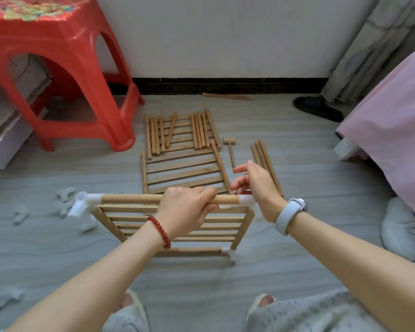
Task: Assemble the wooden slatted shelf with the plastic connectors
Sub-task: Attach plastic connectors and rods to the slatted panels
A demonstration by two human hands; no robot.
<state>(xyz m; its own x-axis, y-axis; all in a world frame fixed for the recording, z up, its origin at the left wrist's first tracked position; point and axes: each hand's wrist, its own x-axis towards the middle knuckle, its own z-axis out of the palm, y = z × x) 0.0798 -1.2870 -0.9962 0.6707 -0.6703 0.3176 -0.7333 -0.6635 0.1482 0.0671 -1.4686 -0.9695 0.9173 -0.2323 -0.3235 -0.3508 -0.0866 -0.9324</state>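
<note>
A wooden slatted shelf panel [177,226] stands tilted on the floor in front of me, with white plastic connectors at its corners. My left hand [187,207] grips the round top rod [130,198] near its right half. My right hand [254,183] pinches the white connector [246,200] on the rod's right end. Another white connector [84,202] caps the left end, and a third [229,252] sits at the lower right corner.
More slatted panels [185,171] and loose rods [199,130] lie on the floor beyond, with a small wooden mallet [230,149] and three rods [266,164]. Spare white connectors [65,195] lie at left. A red stool [65,68] stands far left; a pink-covered bed [393,121] is at right.
</note>
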